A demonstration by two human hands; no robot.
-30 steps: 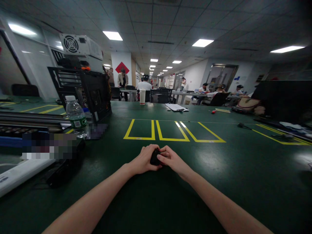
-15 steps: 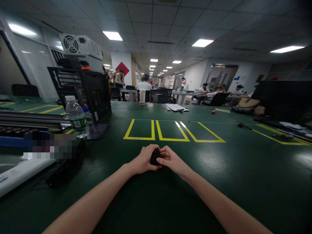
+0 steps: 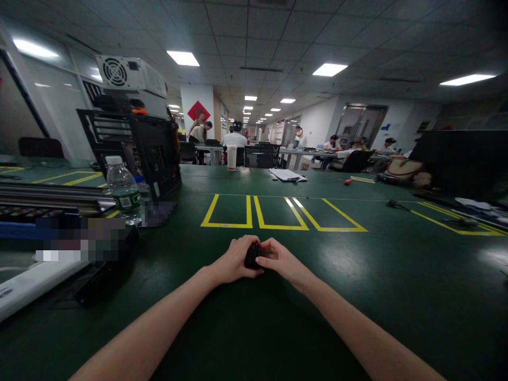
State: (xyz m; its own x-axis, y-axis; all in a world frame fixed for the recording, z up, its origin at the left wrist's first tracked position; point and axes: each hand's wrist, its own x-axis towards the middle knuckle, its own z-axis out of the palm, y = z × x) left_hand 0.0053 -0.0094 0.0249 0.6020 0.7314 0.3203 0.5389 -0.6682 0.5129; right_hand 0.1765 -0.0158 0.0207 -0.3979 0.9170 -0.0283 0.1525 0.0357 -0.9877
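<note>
Between my two hands is a small dark, rounded object, just above or on the green table; its kind I cannot make out. My left hand wraps round it from the left, with the thumb along its near side. From the right, my right hand pinches it, thumb at the front and fingertips at the far edge. Parts of the object are hidden behind the fingers. Just beyond the hands lie three yellow tape outlines on the tabletop.
On the left stand a water bottle, an open black computer case and a power supply. A white cup and a clipboard are at the far edge. A black monitor stands right. Several people sit or stand beyond.
Both hands keep almost the same grip, and the dark object appears slightly turned between them. In the background, a standing person has bent further forward.
</note>
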